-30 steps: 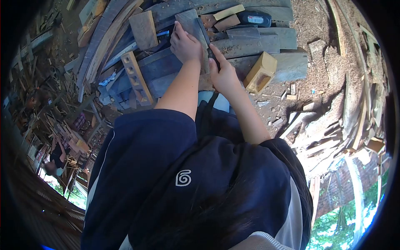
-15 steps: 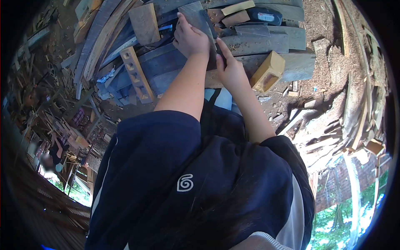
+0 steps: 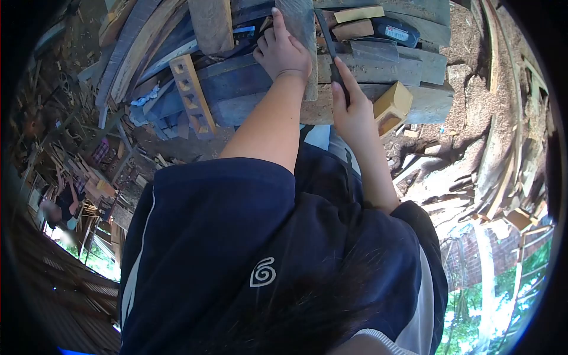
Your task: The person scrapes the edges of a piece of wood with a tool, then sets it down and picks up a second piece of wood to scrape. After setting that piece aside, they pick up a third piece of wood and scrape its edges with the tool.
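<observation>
My left hand is wrapped over the left edge of a flat grey wooden board, with its index finger stretched along the board. My right hand is closed round a long, thin, dark tool, index finger laid along it. This tool lies lengthwise beside the board's right edge; its exact kind does not show. Under both are thick, weathered planks. A yellowish hollowed wood block sits just right of my right hand.
Left of my hands are a slotted wood piece and an upright brown board. A dark labelled object lies near small wood blocks. Offcuts and shavings cover the ground at right. A person is at far left.
The long dark tool now shows clearly in my right hand, alongside the board. Both hands and the board appear slightly further right, and the view has shifted.
</observation>
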The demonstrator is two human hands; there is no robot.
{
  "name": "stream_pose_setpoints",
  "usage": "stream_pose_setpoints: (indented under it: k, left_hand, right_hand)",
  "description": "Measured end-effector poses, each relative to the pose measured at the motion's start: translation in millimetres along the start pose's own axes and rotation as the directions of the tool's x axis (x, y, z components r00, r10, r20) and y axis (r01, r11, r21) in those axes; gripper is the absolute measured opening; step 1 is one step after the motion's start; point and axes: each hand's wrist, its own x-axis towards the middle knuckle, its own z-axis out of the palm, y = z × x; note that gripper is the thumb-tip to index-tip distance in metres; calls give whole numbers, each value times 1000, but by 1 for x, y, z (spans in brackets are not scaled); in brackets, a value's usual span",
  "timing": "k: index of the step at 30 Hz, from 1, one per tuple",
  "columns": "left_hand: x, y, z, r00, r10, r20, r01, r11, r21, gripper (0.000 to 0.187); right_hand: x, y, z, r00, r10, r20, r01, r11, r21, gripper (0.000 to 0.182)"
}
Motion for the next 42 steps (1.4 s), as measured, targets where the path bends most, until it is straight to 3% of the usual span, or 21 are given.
stream_pose_setpoints:
  k: [3, 8, 11, 14, 16, 17, 22, 23, 25, 27, 29, 30, 32, 36, 38, 42]
  left_hand:
    - [2, -3, 5, 999, 20, -35, -20, 1000, -2, 67]
    - [3, -3, 6, 999, 21, -25, -20, 999, 35, 66]
    - [5, -3, 9, 991, 85, -104, -78, 994, 70, 69]
    - [12, 1, 8, 986, 136, -96, -124, 985, 121, 60]
    - [22, 5, 14, 974, 106, -199, -116, 993, -37, 55]
    - [28, 6, 18, 973, 117, -201, -126, 991, -33, 55]
    - [51, 30, 3, 954, -61, -295, 75, 997, 36, 46]
    - [59, 38, -4, 955, -58, -289, 73, 996, 41, 46]
    - [74, 54, -24, 976, -219, -2, 219, 973, 68, 42]
    - [88, 58, -24, 978, -207, -38, 208, 978, 26, 41]
    - [97, 60, -21, 977, -201, -70, 200, 980, -18, 41]
    - [98, 63, -20, 975, -214, -58, 216, 976, 25, 41]
    - [99, 62, -18, 971, -235, -39, 238, 968, 85, 41]
    - [102, 66, -20, 969, -247, 0, 246, 963, 107, 51]
    - [101, 63, -20, 968, -251, 33, 248, 966, 76, 59]
    - [102, 61, -18, 968, -245, 51, 241, 967, 76, 57]
  right_hand:
    - [-6, 1, 1, 999, -39, -7, 39, 999, -7, 49]
    - [1, -6, -2, 999, 39, 35, -38, 999, -23, 49]
    - [0, -2, 3, 999, -37, -11, 36, 996, -82, 49]
    - [1, 3, 8, 998, -47, -29, 45, 996, -79, 49]
    - [3, 5, 12, 999, -28, -30, 27, 999, -35, 49]
    - [5, 7, 13, 1000, -4, -21, 4, 1000, 3, 48]
    - [6, 12, 11, 997, 64, 36, -69, 985, 158, 48]
    - [7, 11, 8, 995, 77, 64, -87, 981, 174, 48]
    - [7, 7, 1, 987, 118, 105, -136, 973, 187, 48]
    - [7, -1, -8, 978, 152, 146, -179, 964, 197, 47]
    - [8, -7, -15, 922, 293, 254, -345, 918, 195, 47]
    - [11, 0, -13, 919, 299, 258, -352, 916, 194, 47]
    - [12, 18, -1, 996, 73, 59, -86, 963, 256, 46]
    - [18, -3, -11, 960, 198, 197, -243, 940, 238, 45]
    - [19, 2, -8, 965, 185, 189, -228, 942, 244, 45]
    - [27, -2, -6, 955, 213, 208, -260, 935, 240, 45]
